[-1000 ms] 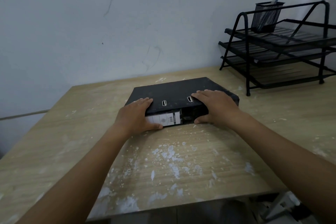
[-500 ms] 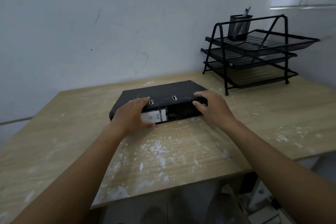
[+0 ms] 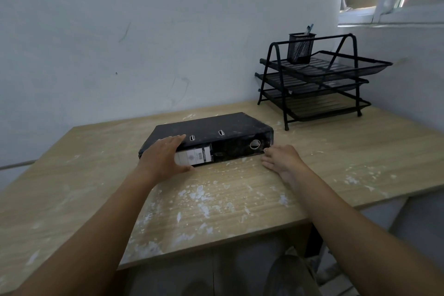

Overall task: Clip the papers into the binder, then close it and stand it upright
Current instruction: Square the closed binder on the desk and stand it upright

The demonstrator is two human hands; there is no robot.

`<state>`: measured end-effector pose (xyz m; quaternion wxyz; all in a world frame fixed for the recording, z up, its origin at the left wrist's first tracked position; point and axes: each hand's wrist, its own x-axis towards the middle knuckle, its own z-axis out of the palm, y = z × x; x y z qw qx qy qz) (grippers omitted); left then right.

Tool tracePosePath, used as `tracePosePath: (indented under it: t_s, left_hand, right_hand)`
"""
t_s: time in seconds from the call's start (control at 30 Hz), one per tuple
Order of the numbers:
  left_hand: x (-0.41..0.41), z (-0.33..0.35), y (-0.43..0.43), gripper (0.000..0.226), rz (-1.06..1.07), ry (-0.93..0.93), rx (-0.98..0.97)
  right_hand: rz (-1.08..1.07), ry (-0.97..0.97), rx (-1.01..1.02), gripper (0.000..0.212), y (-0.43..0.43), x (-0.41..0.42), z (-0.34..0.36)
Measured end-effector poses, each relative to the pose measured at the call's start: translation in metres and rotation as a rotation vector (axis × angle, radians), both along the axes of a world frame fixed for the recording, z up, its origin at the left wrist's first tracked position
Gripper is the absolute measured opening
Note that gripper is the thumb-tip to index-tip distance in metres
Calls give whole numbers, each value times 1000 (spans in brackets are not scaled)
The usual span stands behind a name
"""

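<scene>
A black lever-arch binder (image 3: 216, 130) lies closed and flat on the wooden desk (image 3: 240, 199), its spine with a white label and a metal finger ring facing me. My left hand (image 3: 165, 156) grips the binder's left end, fingers over the top cover and thumb low on the spine. Just off the spine's right end, my right hand (image 3: 281, 158) rests on the desk with fingers spread, its fingertips close to the binder's lower corner. No papers are visible; the closed covers hide the inside.
A black wire three-tier letter tray (image 3: 317, 84) stands at the back right of the desk, with a mesh pen cup (image 3: 300, 48) on its top tier. A white wall runs behind. White paint flecks mark the desk's near part.
My right hand came off the binder's right end and now rests on the desk beside it. My left hand kept its hold. The view pulled back and up.
</scene>
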<state>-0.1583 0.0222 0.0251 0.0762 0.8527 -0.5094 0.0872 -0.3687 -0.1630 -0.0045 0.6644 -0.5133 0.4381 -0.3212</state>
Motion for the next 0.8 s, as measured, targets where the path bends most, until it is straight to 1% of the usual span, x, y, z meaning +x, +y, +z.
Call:
tracePosePath:
  t_s: [0.13, 0.2, 0.3, 0.37, 0.47, 0.53, 0.67, 0.8]
  left_hand:
    - [10, -2, -4, 98, 37, 28, -2]
    - [15, -2, -6, 99, 47, 22, 9]
    - [20, -2, -7, 100, 46, 1, 36]
    - [23, -1, -10, 101, 46, -5, 46]
    - [27, 0, -14, 103, 44, 8, 80]
    - [29, -1, -18, 106, 35, 17, 97]
    - [29, -3, -21, 108, 22, 1, 86]
    - [28, -4, -21, 108, 20, -14, 68]
  right_hand:
    - [-54, 48, -47, 32, -11, 7, -4]
    - [-68, 76, -70, 44, -23, 9, -8]
    - [-44, 122, -145, 47, -36, 9, -14]
    - [11, 124, -184, 42, -41, 9, -16]
    - [134, 126, -272, 25, -46, 5, -17]
    - [204, 105, -306, 20, -50, 3, -15]
    - [313, 28, -304, 18, -58, 0, -14]
    - [314, 1, -328, 20, -64, 2, -18]
